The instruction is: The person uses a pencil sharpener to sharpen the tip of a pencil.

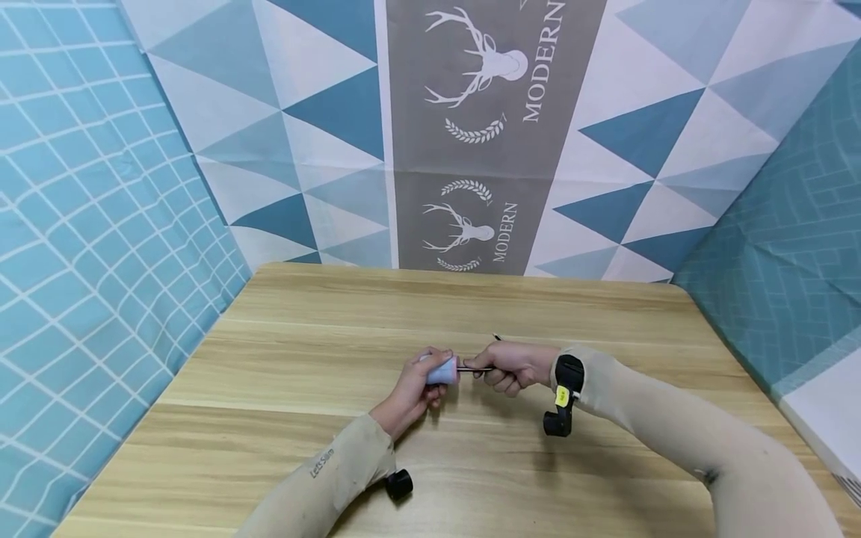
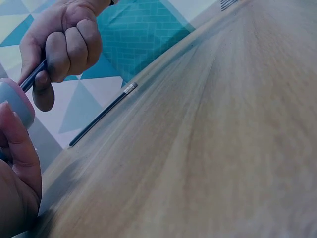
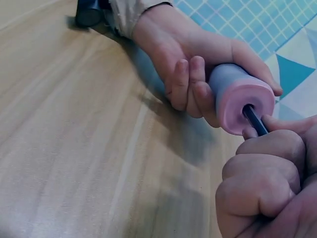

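Note:
My left hand (image 1: 413, 385) grips a light blue pencil sharpener (image 1: 441, 371) with a pink end, held a little over the table. Its pink face (image 3: 234, 110) has a round hole at the centre. A dark pencil (image 3: 255, 120) sits with one end inside that hole. My right hand (image 1: 513, 366) pinches the pencil close to the sharpener, its other fingers curled into the palm. In the left wrist view, a second dark pencil (image 2: 101, 116) with a silvery band near one end lies on the table beyond the hands; the right hand mostly covers it in the head view.
The wooden table (image 1: 303, 336) spreads out on all sides of the hands. Behind it hangs a patterned cloth (image 1: 336, 127), with a blue checked cloth (image 1: 81, 224) at left. A white surface (image 1: 827, 411) adjoins the right edge.

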Motion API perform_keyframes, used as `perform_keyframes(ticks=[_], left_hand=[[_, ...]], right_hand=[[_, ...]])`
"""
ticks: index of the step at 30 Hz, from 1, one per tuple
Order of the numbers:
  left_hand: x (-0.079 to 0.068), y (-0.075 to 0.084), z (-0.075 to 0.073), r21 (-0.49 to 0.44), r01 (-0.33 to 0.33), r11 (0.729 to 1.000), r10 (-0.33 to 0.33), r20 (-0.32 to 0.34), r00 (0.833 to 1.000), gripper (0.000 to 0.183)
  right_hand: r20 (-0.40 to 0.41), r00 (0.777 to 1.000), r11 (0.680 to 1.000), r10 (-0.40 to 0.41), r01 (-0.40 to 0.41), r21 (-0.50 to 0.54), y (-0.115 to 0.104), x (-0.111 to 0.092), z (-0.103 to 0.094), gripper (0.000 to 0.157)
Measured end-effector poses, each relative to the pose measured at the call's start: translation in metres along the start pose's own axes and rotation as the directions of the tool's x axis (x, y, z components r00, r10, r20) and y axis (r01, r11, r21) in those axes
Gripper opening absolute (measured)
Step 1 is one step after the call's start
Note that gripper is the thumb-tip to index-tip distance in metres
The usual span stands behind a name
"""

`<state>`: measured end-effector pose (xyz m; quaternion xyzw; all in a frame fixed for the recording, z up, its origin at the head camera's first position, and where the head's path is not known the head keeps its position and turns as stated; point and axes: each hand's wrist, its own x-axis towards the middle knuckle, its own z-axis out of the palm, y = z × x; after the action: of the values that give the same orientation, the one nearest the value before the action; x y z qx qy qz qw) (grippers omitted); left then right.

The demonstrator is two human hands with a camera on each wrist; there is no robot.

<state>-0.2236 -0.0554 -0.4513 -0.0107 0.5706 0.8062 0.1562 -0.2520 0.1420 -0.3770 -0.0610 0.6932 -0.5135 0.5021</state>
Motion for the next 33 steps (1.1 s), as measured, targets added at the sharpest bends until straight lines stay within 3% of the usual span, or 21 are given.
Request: perform_keyframes(ticks=[5,11,14,17,18,20,21,24,26,27,30,32,33], left_hand=[[0.0,0.001,0.0,0.017,0.001,1.0,-0.001,0.011,1.0,0.019],[0.002,0.0,0.0,0.035,0.008,0.999,-0.008,0.015,1.0,0.017],[0.002,-0.001,-0.001,0.041,0.002,0.999,-0.002,0.016,1.0,0.017],[0.002,-0.001,-0.001,0.039,0.0,0.999,-0.001,0.019,1.0,0.017],[0.002,-0.002,-0.001,0.036,0.003,0.999,-0.004,0.021,1.0,0.017],[0.003,-0.002,-0.002,0.029,0.007,1.0,-0.007,0.023,1.0,0.016],[0.003,-0.002,-0.002,0.028,0.007,1.0,-0.007,0.023,1.0,0.016],[0.004,-0.003,-0.002,0.019,0.005,1.0,-0.005,0.016,1.0,0.016],[0.004,-0.003,-0.002,0.016,0.003,1.0,-0.003,0.012,1.0,0.016],[0.004,-0.002,-0.002,0.017,0.002,1.0,-0.002,0.011,1.0,0.016],[0.004,-0.001,-0.001,0.017,0.008,1.0,-0.008,0.01,1.0,0.017],[0.003,-0.001,-0.002,0.017,0.013,1.0,-0.013,0.011,1.0,0.018],[0.003,0.0,-0.002,0.019,0.013,1.0,-0.013,0.011,1.0,0.018]], right_hand=[[-0.014,1.0,0.999,-0.021,0.02,-0.034,0.002,0.0,-0.002,0.033],[-0.116,0.977,0.965,-0.18,0.153,-0.211,0.006,-0.007,-0.001,0.033],[-0.166,0.946,0.902,-0.279,0.199,-0.384,0.006,-0.014,0.001,0.035],[-0.189,0.892,0.785,-0.411,0.241,-0.57,0.006,-0.024,0.003,0.031],[-0.176,0.867,0.729,-0.467,0.264,-0.632,0.006,-0.027,0.003,0.027],[-0.125,0.798,0.572,-0.589,0.304,-0.762,0.008,-0.031,0.003,0.018],[-0.081,0.754,0.473,-0.652,0.321,-0.82,0.009,-0.032,0.003,0.014],[0.088,0.603,0.12,-0.793,0.296,-0.948,0.015,-0.031,0.002,0.012],[0.197,0.537,-0.093,-0.82,0.216,-0.972,0.019,-0.028,0.001,0.013],[0.253,0.515,-0.192,-0.819,0.169,-0.967,0.022,-0.026,-0.001,0.013],[0.382,0.505,-0.445,-0.774,-0.006,-0.895,0.03,-0.019,-0.006,0.01],[0.451,0.488,-0.566,-0.748,-0.113,-0.816,0.035,-0.013,-0.01,0.006],[0.474,0.478,-0.601,-0.739,-0.15,-0.785,0.037,-0.011,-0.012,0.01]])
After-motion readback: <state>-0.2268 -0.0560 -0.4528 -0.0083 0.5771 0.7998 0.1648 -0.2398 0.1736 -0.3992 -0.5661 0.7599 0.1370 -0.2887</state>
